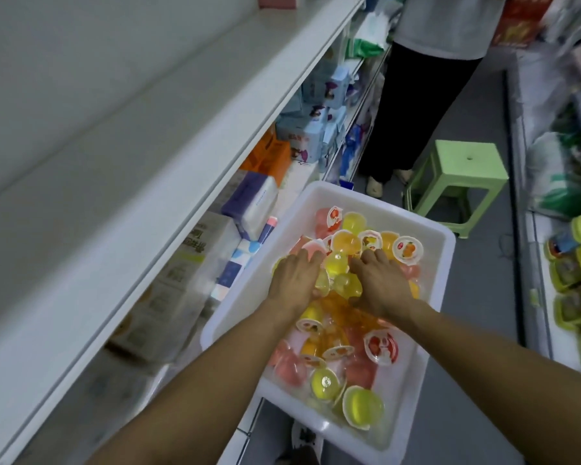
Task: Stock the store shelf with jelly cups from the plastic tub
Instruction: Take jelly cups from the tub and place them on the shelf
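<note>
A white plastic tub [430, 250] is seen resting against the edge of the store shelf [168, 182], filled with jelly cups [346, 243] in pink, yellow and orange. Both hands are lowered into the pile near the tub's middle. The left hand [296, 280] is laid palm down over the cups, its fingers [307, 258] spread and bent onto a pink cup and a yellow one; a pale yellow cup is pressed at its thumb side. The right hand [381, 286] is likewise spread over the heap, fingertips touching an orange cup. Whether any cup is actually gripped cannot be told. A green stool [467, 166] and a standing person [423, 105] are seen beyond the tub
</note>
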{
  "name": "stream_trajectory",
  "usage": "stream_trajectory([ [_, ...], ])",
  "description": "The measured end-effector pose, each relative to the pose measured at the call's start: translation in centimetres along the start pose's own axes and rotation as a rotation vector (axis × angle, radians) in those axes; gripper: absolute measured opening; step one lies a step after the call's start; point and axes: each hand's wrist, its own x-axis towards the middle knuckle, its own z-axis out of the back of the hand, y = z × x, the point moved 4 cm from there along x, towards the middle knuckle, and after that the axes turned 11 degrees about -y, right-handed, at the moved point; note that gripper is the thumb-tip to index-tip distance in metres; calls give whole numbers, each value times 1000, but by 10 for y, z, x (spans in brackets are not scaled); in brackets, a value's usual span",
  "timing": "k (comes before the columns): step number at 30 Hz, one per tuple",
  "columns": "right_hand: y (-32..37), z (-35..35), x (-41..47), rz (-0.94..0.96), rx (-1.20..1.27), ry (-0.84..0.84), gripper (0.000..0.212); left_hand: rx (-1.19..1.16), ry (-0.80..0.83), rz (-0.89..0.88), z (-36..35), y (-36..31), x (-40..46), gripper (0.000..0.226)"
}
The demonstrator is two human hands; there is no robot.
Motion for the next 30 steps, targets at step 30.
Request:
stream_trajectory([
  [30,207,142,-271,363,1070,70,50,-863,-631,1086,195,-28,-450,50],
])
